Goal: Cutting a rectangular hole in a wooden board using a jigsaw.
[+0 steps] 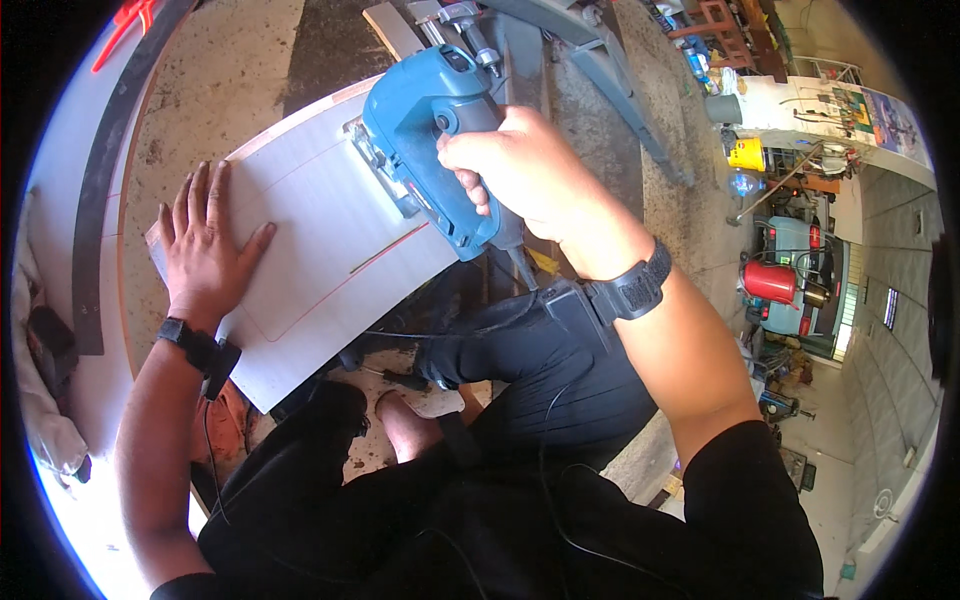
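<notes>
My right hand [520, 165] is wrapped round the handle of a blue jigsaw [415, 95]. The saw's metal base rests at the right part of a white board [320, 200], and its blade is hidden. Red pencil-like lines with a rounded corner run across the board, and a short dark slit lies along one of them near the saw. At the board's left end my left hand [208, 245] lies flat with fingers spread, pressing on the surface. A cord [522, 268] trails from the back of the saw. Both wrists wear black straps with small boxes.
Beyond the saw lie a metal power tool [465, 22] and a grey metal frame [625, 95]. A long black strip [95, 210] and red-handled pliers [122, 30] are at the left. My legs are below the board. A yellow bucket [746, 154] and red tank [770, 282] stand far right.
</notes>
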Demonstrator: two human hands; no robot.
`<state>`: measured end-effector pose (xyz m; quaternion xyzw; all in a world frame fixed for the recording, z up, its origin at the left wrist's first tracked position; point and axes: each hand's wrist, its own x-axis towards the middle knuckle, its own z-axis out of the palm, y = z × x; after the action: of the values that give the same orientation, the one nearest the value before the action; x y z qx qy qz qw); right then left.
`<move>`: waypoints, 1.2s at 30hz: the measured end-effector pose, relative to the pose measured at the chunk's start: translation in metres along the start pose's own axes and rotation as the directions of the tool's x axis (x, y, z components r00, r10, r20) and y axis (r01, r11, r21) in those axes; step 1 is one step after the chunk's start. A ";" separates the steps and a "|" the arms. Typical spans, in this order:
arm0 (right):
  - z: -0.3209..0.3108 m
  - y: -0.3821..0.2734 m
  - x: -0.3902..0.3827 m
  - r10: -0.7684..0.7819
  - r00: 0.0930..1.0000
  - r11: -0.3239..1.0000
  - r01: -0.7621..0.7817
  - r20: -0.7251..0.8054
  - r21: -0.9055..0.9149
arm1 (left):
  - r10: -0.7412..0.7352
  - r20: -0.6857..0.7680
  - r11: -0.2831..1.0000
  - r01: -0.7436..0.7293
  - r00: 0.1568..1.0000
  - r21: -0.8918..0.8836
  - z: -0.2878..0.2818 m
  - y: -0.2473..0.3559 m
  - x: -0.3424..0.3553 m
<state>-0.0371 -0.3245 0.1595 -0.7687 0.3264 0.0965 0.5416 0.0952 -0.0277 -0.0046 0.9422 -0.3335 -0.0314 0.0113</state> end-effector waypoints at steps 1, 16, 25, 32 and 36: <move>0.000 -0.001 0.001 -0.007 1.000 1.000 0.007 0.008 0.008 | 0.013 -0.034 1.000 -0.013 0.999 0.004 0.001 0.000 0.000; -0.035 0.017 -0.103 -0.003 1.000 0.983 0.007 -0.021 0.182 | 0.035 -0.035 0.999 -0.034 0.999 0.034 0.015 -0.011 0.004; -0.105 -0.022 -0.168 -0.423 0.818 0.777 0.549 -0.389 0.309 | 0.198 0.216 0.978 -0.208 0.956 0.022 -0.036 0.085 -0.012; -0.122 -0.001 -0.162 -0.259 0.876 0.839 0.412 -0.406 0.355 | 0.649 0.150 0.750 -0.595 0.746 -0.289 -0.017 0.199 -0.026; -0.136 0.021 -0.142 -0.162 0.928 0.862 0.298 -0.336 0.409 | 0.613 0.160 0.789 -0.590 0.773 -0.172 0.018 0.180 0.015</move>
<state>-0.1871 -0.3940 0.2688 -0.6604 0.3206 -0.1621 0.6595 -0.0069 -0.1771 -0.0161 0.7749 -0.6145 -0.1427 0.0387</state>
